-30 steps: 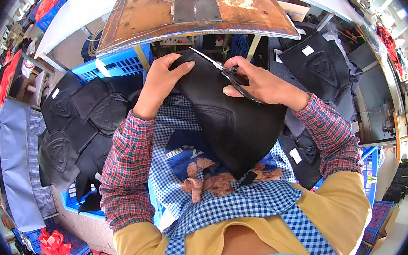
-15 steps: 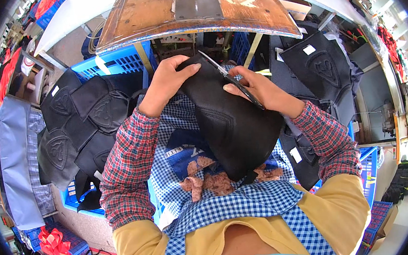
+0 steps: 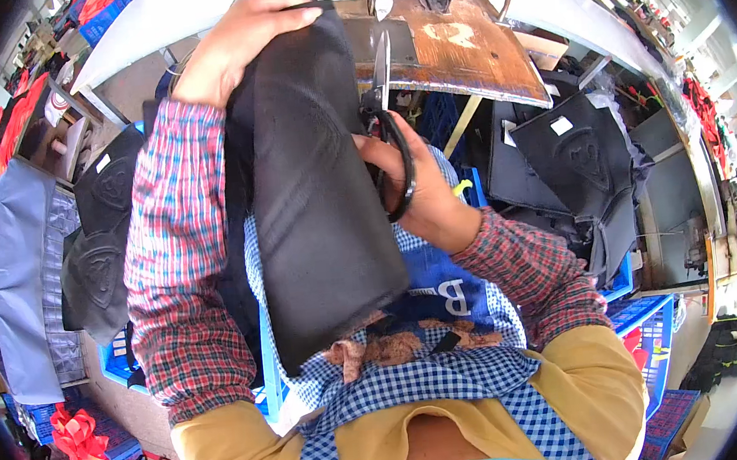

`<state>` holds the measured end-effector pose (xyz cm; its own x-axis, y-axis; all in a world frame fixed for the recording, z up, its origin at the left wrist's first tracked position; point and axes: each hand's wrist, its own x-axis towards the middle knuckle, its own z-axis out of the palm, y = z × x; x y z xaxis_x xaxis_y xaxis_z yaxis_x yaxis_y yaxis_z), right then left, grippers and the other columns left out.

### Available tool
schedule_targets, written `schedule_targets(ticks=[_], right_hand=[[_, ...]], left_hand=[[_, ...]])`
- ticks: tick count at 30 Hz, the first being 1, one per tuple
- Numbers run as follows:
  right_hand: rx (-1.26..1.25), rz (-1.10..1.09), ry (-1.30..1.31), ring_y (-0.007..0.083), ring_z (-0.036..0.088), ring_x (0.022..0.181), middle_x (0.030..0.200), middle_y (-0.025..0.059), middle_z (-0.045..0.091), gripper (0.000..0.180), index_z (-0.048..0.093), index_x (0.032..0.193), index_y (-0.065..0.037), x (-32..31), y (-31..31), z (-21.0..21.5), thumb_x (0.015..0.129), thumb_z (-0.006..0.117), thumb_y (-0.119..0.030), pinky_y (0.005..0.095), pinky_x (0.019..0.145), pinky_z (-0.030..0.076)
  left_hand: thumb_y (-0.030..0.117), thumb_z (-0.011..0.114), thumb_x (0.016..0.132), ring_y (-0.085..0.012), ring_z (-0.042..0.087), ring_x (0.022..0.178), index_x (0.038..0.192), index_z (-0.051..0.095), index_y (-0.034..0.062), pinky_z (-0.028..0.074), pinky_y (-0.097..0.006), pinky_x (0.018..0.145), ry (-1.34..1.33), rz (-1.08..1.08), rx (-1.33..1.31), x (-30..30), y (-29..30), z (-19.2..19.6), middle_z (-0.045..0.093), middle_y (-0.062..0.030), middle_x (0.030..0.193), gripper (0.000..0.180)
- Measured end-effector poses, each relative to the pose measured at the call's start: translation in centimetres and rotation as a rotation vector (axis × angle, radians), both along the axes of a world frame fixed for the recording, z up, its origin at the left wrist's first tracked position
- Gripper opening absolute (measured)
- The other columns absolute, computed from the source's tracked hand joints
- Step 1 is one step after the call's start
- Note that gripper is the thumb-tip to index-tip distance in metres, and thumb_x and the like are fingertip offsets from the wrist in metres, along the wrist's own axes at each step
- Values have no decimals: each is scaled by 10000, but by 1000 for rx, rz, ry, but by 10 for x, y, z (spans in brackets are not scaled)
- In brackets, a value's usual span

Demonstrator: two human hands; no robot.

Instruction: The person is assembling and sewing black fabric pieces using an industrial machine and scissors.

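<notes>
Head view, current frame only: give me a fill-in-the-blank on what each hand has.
1. The right hand holds a pair of black-handled ____ with the blades pointing up.
2. The left hand grips the top edge of a large ____ fabric panel.
3. Brown fabric scraps lie on the blue-and-white ____ apron.
4. The scorched wooden work board lies ____ the raised panel.

Missing words: scissors; black; checked; behind
</notes>
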<state>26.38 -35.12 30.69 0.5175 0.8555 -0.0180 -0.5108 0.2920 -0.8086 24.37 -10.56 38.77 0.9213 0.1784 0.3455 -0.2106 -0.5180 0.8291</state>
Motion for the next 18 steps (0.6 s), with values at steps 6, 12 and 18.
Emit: schedule_targets(ticks=[6,12,18], right_hand=[[199,-261,165,184,625,957,1075,84,646,237,529,1171,-87,-9,58,-11,990,450,-217,313,791,525],[209,-246,338,176,596,944,1059,74,602,269,446,1122,-78,19,77,-11,905,605,-72,316,809,524],[165,-342,229,197,615,949,1079,82,619,256,468,1174,-72,22,78,-11,940,551,-137,343,803,538]], left_hand=[[301,679,836,-143,607,955,1127,661,22,434,-242,890,156,-164,61,75,34,1,676,-56,1040,403],[313,687,819,-152,593,998,1109,683,53,394,-258,948,175,-204,166,127,54,-5,685,-56,1039,390],[302,672,831,-158,608,951,1095,685,42,417,-252,915,192,-126,270,142,57,-11,687,-63,1016,370]])
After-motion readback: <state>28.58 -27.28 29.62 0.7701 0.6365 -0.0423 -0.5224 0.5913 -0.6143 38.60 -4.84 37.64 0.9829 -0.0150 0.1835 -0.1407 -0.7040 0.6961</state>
